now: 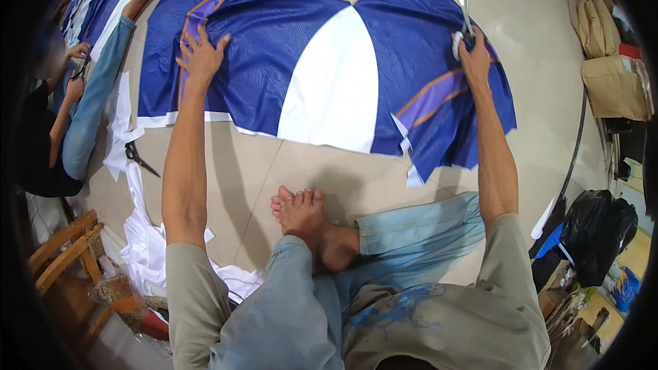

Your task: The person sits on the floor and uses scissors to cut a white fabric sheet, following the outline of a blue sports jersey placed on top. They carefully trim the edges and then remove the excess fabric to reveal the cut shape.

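At the near edge, faded blue jeans (274,315) and an olive-grey shirt (439,325) on the wearer, seated on the tiled floor (274,157); bare feet (301,216) close together just ahead; white cloth (145,253) bunched left of the legs, near a wooden frame (65,250); black scissors (140,159) lying on the floor farther up, beside a white scrap (120,120); blue cloth (257,55) spread on the floor beyond the feet, creased, running from under one hand to under the other; white panel (336,82), pointed at top, between its two blue parts; purple band (432,99) with orange edges on the right part, a similar one on the left; left hand (200,58) lying on the cloth, grip wide, fingers spread, holding nothing; right hand (474,62) at the right part, grip closed around silver scissors (465,8), blades slightly parted and pointing away from the wearer; off to the right, black plastic bag (596,233), then brown package (613,89); far left, a co-worker (41,130) in jeans, hands at dark-handled scissors (83,67), more blue and white fabric (103,0) beyond.
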`<state>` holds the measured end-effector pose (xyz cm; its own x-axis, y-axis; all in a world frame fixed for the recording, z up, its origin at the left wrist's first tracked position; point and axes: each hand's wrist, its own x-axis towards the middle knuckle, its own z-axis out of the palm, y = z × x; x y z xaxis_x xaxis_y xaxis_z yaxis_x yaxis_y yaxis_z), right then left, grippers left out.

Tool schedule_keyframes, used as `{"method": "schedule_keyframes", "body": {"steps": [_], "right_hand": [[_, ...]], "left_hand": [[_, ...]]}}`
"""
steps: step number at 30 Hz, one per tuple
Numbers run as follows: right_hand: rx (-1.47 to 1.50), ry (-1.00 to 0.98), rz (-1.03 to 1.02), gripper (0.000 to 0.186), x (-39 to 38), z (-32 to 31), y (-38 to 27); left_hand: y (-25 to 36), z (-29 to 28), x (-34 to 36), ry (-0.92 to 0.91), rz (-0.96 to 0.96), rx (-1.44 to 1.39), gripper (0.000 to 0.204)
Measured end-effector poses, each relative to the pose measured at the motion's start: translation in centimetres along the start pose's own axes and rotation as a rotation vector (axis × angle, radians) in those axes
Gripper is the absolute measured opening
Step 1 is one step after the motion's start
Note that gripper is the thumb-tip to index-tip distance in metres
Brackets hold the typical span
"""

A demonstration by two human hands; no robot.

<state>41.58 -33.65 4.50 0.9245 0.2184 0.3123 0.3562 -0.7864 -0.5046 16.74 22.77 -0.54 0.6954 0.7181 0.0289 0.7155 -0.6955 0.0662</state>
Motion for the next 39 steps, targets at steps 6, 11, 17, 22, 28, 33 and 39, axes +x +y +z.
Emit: {"method": "schedule_keyframes", "body": {"steps": [6,11,17,22,28,33,39], "right_hand": [[0.115,0.010,0.076,0.058,-5.4,-0.8,-9.2],[0.017,-0.024,0.144,0.059,-16.7,-2.0,-5.2],[0.338,0.028,0.282,0.052,-18.7,-5.6,-2.4],[1.085,-0.181,0.745,0.041,-29.9,-6.2,-15.1],[1.534,-0.207,1.184,0.041,-38.9,-5.4,-20.7],[1.536,-0.286,1.098,0.016,-35.9,-2.9,-19.4],[1.450,-0.335,1.080,0.055,-36.2,-1.6,-20.1]], "left_hand": [[6.6,-0.6,-5.3,0.227,0.455,-0.142,0.079],[0.6,2.0,-8.4,0.147,0.444,-0.054,0.071],[0.5,2.2,-10.8,0.178,0.549,-0.161,0.071],[7.7,0.1,-20.7,0.076,0.613,-0.320,0.072],[11.4,0.2,-26.9,0.050,0.570,-0.350,0.071],[11.2,0.7,-27.4,0.079,0.533,-0.297,0.070],[11.2,0.7,-27.5,0.095,0.545,-0.293,0.069]]}}
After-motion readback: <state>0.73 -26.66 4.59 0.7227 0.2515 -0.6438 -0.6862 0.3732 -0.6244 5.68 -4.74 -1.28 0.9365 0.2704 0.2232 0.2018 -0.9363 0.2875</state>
